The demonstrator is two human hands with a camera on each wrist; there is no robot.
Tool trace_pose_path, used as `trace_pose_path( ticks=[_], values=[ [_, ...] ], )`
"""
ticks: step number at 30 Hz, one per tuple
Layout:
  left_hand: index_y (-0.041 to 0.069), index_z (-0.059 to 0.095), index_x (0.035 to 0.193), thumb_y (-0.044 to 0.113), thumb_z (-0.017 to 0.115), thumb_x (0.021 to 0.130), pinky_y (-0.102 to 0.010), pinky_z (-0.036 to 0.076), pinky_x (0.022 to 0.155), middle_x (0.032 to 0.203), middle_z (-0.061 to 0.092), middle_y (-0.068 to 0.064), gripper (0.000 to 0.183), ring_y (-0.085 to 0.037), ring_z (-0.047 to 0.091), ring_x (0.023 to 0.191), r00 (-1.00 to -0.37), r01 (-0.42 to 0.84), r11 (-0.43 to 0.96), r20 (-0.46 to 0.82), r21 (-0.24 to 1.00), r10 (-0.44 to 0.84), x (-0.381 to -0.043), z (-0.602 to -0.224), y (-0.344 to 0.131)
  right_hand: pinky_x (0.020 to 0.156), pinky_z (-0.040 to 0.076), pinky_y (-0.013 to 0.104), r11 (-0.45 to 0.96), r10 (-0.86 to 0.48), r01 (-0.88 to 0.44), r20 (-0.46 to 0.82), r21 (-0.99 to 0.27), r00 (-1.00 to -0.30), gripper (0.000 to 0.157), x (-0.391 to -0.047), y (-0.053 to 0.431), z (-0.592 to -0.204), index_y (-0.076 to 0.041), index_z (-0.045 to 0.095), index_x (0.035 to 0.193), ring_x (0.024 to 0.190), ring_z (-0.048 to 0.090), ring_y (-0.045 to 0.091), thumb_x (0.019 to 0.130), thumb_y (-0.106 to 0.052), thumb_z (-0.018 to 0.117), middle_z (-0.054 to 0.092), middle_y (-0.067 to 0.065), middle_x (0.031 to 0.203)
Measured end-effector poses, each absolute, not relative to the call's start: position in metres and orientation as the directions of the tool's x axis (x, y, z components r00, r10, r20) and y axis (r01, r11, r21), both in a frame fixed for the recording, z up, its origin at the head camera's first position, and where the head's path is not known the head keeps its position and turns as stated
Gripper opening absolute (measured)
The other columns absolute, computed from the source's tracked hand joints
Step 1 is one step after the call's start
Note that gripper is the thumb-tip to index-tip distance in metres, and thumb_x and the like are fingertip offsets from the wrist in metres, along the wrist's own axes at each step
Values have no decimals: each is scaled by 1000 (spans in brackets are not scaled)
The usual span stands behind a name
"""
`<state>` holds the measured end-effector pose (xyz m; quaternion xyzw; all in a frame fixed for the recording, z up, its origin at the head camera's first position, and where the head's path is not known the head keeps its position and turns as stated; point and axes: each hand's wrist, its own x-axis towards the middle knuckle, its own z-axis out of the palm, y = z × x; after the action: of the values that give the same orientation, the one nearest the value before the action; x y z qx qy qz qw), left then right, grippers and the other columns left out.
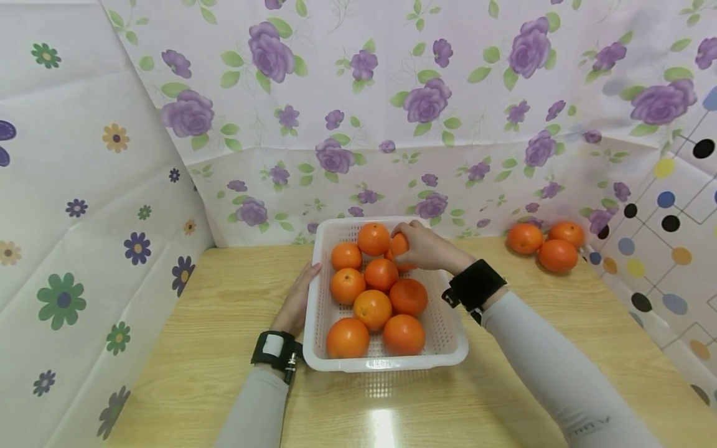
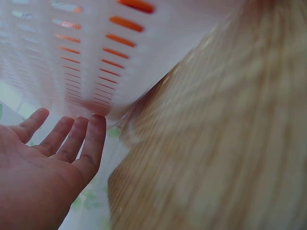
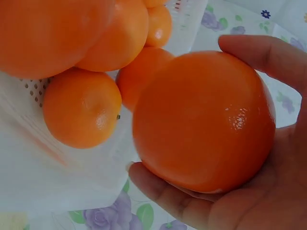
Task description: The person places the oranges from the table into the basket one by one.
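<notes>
A white plastic basket [image 1: 312,323] with slotted walls holds several oranges [image 1: 372,310]. At its far right corner my right hand [image 1: 427,246] grips an orange [image 3: 204,122], thumb on one side and fingers curled round the other. That orange is over the basket, with another orange [image 3: 82,108] close by in the right wrist view. My left hand [image 1: 297,302] is at the basket's left wall. Its fingers [image 2: 93,139] are extended and spread, fingertips right at the slotted side [image 2: 29,62] in the left wrist view.
Three more oranges [image 1: 558,255] lie together at the table's back right corner. The wooden table [image 1: 224,348] is bordered by a flowered sheet [image 1: 358,112] behind, a flowered sheet on the left and a dotted sheet [image 1: 666,249] on the right.
</notes>
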<state>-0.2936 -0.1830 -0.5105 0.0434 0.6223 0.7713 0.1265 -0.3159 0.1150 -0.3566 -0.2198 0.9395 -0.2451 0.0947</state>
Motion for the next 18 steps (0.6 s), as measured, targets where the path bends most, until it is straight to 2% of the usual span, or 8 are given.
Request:
trace_pose_path(
  ticks=[7,18],
  values=[
    [30,18,166,59,47,105,-57,36,115,165,31,-7,73,-32,38,145,-965,-142,-193,-92,971,246,-293,-510,-183,93,50,48,815,-471,-362,-154,-452,-869,56,-321,112,-358,-3,52,140,108,56,34,90,-20,71,47,27,137],
    [31,18,166,65,49,102,-57,38,114,165,32,-7,79,-32,39,144,-963,-138,-168,-93,976,252,-295,-511,-185,99,46,52,853,-468,-346,-277,-391,-839,56,-330,110,-367,-5,51,139,118,50,40,93,-26,74,47,23,134]
  ],
)
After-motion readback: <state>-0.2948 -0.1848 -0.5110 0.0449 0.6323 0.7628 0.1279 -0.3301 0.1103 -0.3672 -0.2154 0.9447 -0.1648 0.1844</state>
